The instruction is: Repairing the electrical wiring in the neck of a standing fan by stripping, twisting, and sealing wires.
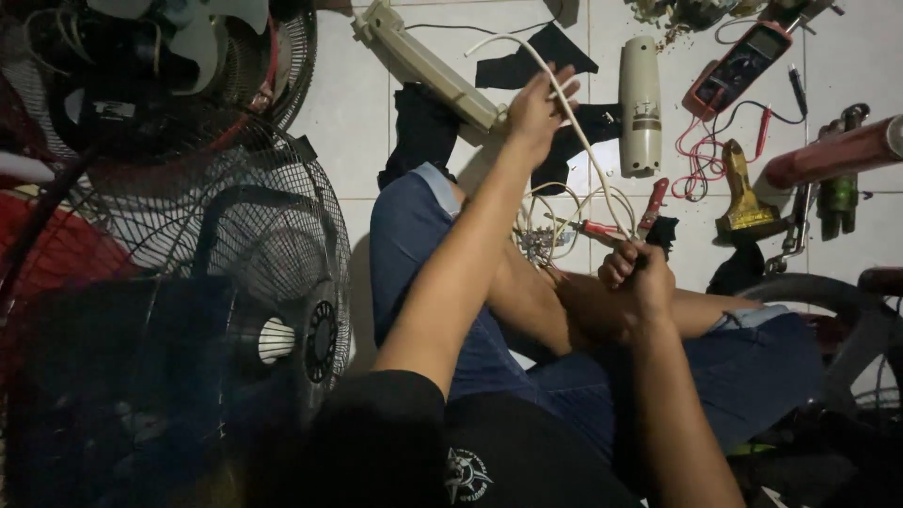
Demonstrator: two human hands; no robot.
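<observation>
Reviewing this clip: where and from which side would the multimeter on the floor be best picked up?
Probably by the long edges of the multimeter body, around its middle, coming from above. It lies flat on the tiled floor, tilted diagonally, and its red and black leads trail off the lower end, so a grip across the narrow width stays off them.

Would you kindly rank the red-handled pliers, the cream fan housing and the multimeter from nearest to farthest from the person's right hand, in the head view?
From the right hand:
1. Red-handled pliers, just above the hand, which seems to grip them.
2. Cream fan housing, farther up the floor.
3. Multimeter, up at the right.
</observation>
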